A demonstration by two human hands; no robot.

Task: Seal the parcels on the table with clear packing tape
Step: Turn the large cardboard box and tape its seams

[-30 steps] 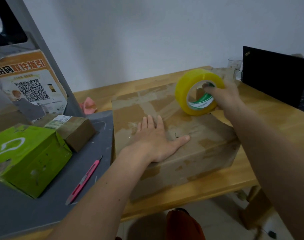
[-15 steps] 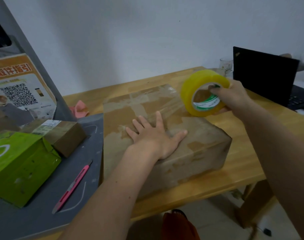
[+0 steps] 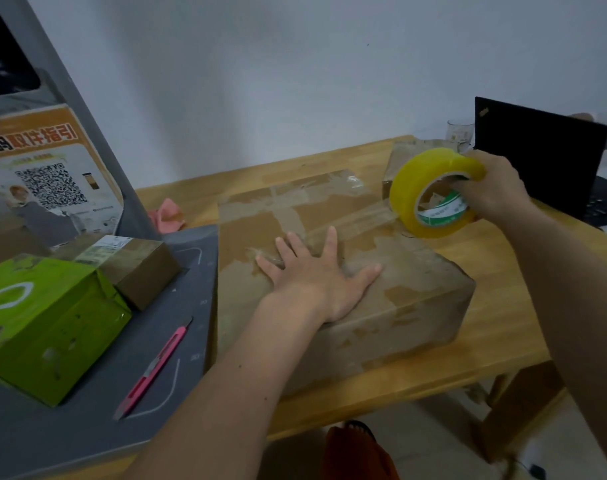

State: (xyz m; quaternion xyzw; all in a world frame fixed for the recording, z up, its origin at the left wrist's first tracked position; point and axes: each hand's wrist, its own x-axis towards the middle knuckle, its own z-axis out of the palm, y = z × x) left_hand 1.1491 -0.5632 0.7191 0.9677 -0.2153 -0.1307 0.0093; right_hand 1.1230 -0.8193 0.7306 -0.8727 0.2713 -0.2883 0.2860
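Note:
A large brown cardboard parcel (image 3: 409, 299), patched with old tape, lies on the wooden table (image 3: 496, 344). My left hand (image 3: 316, 275) presses flat on its top with straight fingers spread. My right hand (image 3: 492, 188) grips a yellow-tinted roll of clear packing tape (image 3: 404, 192) beyond the parcel's far right corner, fingers hooked inside the core. A clear strip of tape (image 3: 357, 220) stretches from the roll back over the parcel top toward my left hand.
A green box (image 3: 42, 323) and a small brown box (image 3: 139, 265) sit on a grey mat (image 3: 87, 427) at left, with a pink utility knife (image 3: 153, 368). Another small parcel (image 3: 395, 161), a glass (image 3: 461, 131) and a black laptop (image 3: 537, 150) stand at the back right.
My right hand has pulled the tape roll to the right, off the parcel top and past its far right corner, drawing out a longer strip. My left hand stays pressed on the parcel.

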